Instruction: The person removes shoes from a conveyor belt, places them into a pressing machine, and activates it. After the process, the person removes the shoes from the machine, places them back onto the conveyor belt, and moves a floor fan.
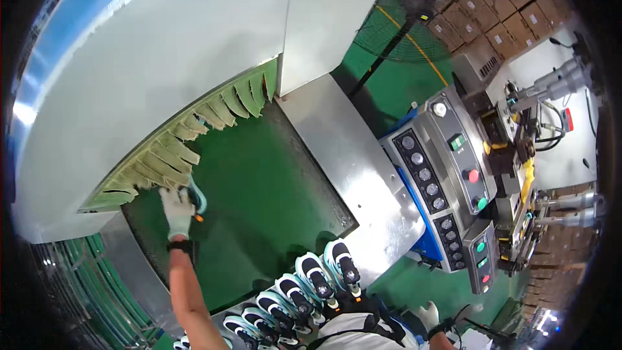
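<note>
Evidently, one shoe is held at the green curtain while a whole row stands by

From the head view, the only view given, a single shoe (201,199) with a pale blue sole is seen left of the frame's centre, just below the strips of a ragged green curtain (170,155). It is gripped by the gloved left hand (176,209), whose fingers appear to be curled around it. The gloved right hand (427,316), at the lower right, is held loosely spread, well apart from the shoes, and nothing is seen in it.

Along the lower edge of the frame, a row of shoes (296,296) is lined up beside the green surface (272,175), side by side, with black, white and pale blue parts. The curtain is hung across the opening of a large white housing (188,32), which fills the upper left.

As a judgement, the work is taken to be partway along: one shoe is being dealt with at the curtain and several are left standing in the row. Whether that row has been handled already or is waiting cannot be told, since whatever lies behind the strips is hidden.
</note>
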